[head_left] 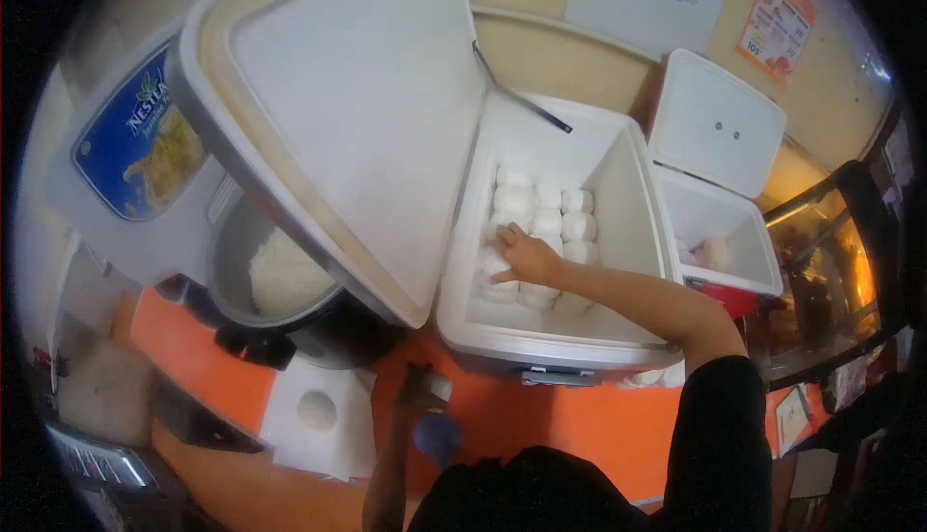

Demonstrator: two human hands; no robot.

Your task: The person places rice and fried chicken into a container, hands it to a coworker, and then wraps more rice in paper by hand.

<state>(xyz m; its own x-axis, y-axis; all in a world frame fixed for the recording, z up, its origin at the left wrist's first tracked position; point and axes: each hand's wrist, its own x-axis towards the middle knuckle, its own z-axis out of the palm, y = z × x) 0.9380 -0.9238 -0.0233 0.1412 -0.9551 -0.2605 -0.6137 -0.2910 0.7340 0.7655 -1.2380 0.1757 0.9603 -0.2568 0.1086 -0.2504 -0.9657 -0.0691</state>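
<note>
Right hand, fingers spread, rests on white balls filling the open cooler.

black short sleeve, bare forearms, no gloves

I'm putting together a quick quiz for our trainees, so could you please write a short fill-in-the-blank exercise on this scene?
1. The right hand rests on the wrapped ____ balls inside the large cooler.
2. The large cooler's lid stands ____.
3. The pot beside it holds cooked ____.
4. The counter is coloured ____.

Missing words: white; open; rice; orange
</note>
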